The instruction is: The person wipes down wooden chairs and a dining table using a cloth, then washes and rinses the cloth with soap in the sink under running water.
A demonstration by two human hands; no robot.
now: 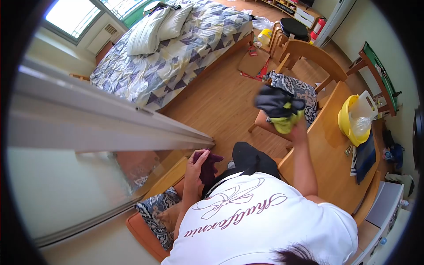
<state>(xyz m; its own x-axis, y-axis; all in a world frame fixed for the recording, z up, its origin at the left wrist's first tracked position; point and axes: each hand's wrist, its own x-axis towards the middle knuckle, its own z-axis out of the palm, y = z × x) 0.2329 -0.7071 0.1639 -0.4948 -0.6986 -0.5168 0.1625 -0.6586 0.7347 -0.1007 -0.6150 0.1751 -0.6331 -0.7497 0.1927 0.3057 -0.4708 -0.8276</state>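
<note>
Black-yellow bundle (281, 100), blurred, gripped by obscured right hand (298, 126); maroon cloth (207, 168) clenched in left hand (193, 166)

Maroon cloth (207, 170), black-and-lime bundle (282, 107)

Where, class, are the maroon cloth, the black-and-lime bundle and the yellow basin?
Maroon cloth (206, 171): head view, middle of its folds.
Black-and-lime bundle (276, 102): head view, its blurred black part.
Yellow basin (345, 119): head view, its wall.

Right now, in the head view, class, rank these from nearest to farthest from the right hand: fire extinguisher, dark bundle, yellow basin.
1. Dark bundle: held in the right hand.
2. Yellow basin: on the table, to the right.
3. Fire extinguisher: farther off, beyond the wooden chair.
</note>
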